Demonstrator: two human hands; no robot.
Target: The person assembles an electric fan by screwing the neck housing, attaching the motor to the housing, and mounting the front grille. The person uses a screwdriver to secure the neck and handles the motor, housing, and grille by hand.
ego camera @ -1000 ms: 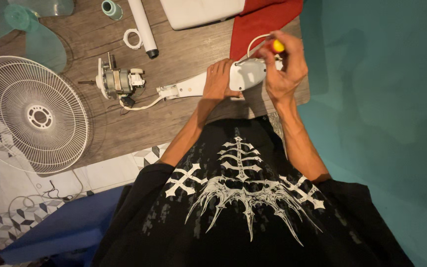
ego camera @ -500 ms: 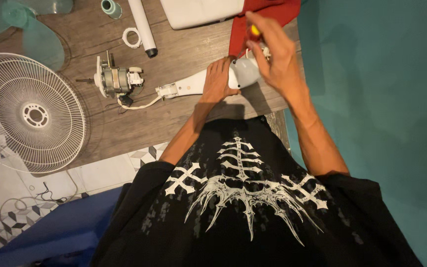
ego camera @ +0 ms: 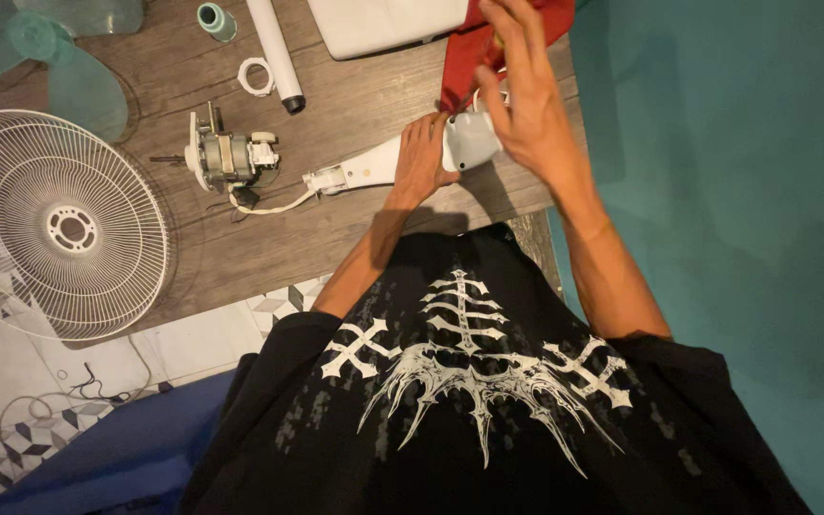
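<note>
My left hand (ego camera: pixel 421 155) grips the white fan housing (ego camera: pixel 469 141) and presses it onto the wooden table (ego camera: pixel 355 219). The housing's narrow neck (ego camera: pixel 355 172) points left, and a white cable (ego camera: pixel 274 203) runs from it to the bare fan motor (ego camera: pixel 226 157). My right hand (ego camera: pixel 526 100) hovers over the housing's far end with its fingers stretched upward. A yellow-handled screwdriver (ego camera: pixel 496 43) is pinched between those fingers and is mostly hidden by them. A red cloth (ego camera: pixel 517 24) lies under that hand.
A white fan grille (ego camera: pixel 59 224) lies at the table's left end, beside a translucent teal blade (ego camera: pixel 73 76). A white tube (ego camera: pixel 277 52), a white ring (ego camera: pixel 257 74), a teal cap (ego camera: pixel 212 17) and a white base (ego camera: pixel 388 24) sit at the back. A teal surface (ego camera: pixel 717 191) fills the right.
My right hand has lifted from the housing's end and moved up over the red cloth, its fingers straightening around the screwdriver. My left hand has stayed on the housing.
</note>
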